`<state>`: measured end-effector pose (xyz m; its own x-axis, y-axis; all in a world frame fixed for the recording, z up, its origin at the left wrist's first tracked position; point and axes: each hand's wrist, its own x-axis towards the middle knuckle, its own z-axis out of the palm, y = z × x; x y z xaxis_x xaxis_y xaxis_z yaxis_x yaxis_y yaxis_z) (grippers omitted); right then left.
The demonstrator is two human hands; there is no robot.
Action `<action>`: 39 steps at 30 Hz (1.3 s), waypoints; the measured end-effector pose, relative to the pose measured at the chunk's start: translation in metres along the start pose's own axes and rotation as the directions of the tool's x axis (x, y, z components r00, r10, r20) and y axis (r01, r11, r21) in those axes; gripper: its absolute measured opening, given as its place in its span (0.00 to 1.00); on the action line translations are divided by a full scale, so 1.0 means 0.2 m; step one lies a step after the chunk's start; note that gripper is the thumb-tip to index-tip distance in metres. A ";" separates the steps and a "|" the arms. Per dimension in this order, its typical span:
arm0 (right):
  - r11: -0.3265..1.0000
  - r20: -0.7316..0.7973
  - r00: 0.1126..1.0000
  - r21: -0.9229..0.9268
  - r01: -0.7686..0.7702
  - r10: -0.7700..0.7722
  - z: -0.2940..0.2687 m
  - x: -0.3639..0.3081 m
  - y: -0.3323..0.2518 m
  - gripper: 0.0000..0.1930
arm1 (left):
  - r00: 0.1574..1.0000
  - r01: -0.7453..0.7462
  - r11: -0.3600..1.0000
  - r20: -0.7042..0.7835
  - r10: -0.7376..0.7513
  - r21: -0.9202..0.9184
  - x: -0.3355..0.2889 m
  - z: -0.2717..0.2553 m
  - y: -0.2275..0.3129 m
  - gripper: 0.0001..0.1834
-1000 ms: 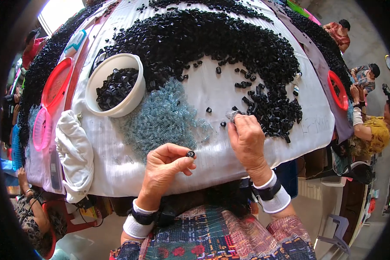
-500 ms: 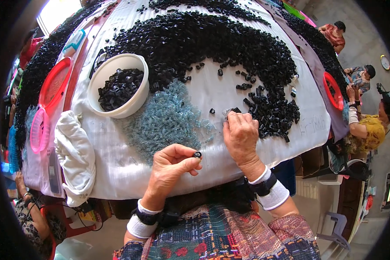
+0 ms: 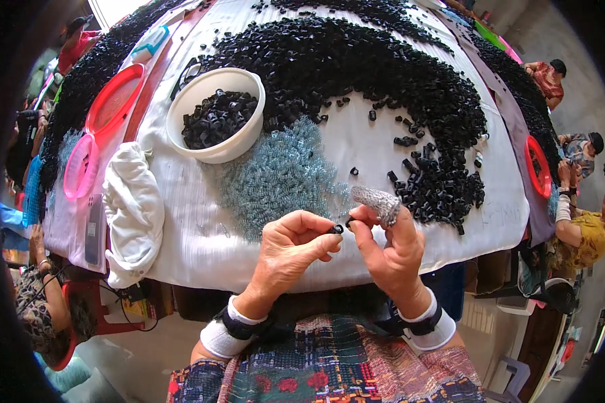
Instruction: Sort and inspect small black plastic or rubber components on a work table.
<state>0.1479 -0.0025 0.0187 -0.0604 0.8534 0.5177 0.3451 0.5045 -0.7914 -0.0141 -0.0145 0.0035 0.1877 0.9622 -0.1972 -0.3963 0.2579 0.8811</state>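
Observation:
Between thumb and index finger, my left hand (image 3: 290,250) pinches a small black ring-shaped part (image 3: 337,229). Close by its tip, my right hand (image 3: 395,254) pinches another small black piece (image 3: 349,221), partly hidden by the fingers. A grey knitted finger cover (image 3: 378,201) is on my right index finger. Just beyond my hands lies a heap of small clear bluish pieces (image 3: 282,178), their exact kind too small to tell. A large curved pile of small black parts (image 3: 356,57) spreads behind it. A white bowl (image 3: 232,156) holds more black parts.
A folded white cloth (image 3: 133,215) and a phone (image 3: 94,232) lie at the left, near a pink tray (image 3: 81,168) and a red tray (image 3: 114,101). Several people work around the tables, one in a yellow top (image 3: 591,232) at the right.
My right hand has come away from the black pile toward my left hand, turning over, with a black piece at its fingertips. My left hand still pinches its ring-shaped part. The view has shifted.

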 end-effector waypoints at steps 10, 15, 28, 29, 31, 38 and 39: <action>0.996 0.027 0.998 -0.067 0.057 -0.055 -0.03 -0.03 0.02 0.15 | 0.999 -0.026 0.995 -0.042 0.030 0.094 -0.01 0.07 -0.01 0.10; 0.983 0.042 0.993 -0.139 0.118 -0.114 -0.03 -0.05 0.05 0.15 | 0.997 -0.029 0.990 -0.073 0.039 0.135 0.00 0.07 -0.03 0.10; 0.962 0.115 0.985 -0.224 0.156 -0.132 0.00 -0.03 0.06 0.09 | 0.994 0.030 0.991 -0.109 -0.016 0.128 0.04 0.06 -0.03 0.10; 0.956 0.106 0.983 -0.238 0.170 -0.149 0.01 -0.03 0.06 0.08 | 0.993 0.029 0.992 -0.116 -0.015 0.119 0.04 0.07 -0.04 0.10; 0.950 0.100 0.981 -0.248 0.188 -0.168 0.01 -0.04 0.06 0.08 | 0.993 0.030 0.994 -0.118 -0.017 0.103 0.05 0.07 -0.05 0.09; 0.964 0.151 0.987 -0.250 0.096 -0.059 0.00 -0.06 0.07 0.12 | 0.988 0.097 0.994 -0.126 -0.089 0.058 0.05 0.07 -0.05 0.07; 0.975 0.169 0.984 -0.202 0.087 -0.053 0.00 -0.06 0.08 0.12 | 0.988 0.097 0.994 -0.129 -0.089 0.059 0.05 0.07 -0.04 0.07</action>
<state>0.1531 -0.0041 0.0003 -0.2357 0.8355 0.4964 0.5208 0.5399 -0.6613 0.0030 -0.0082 -0.0006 0.1048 0.9387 -0.3284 -0.3229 0.3444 0.8815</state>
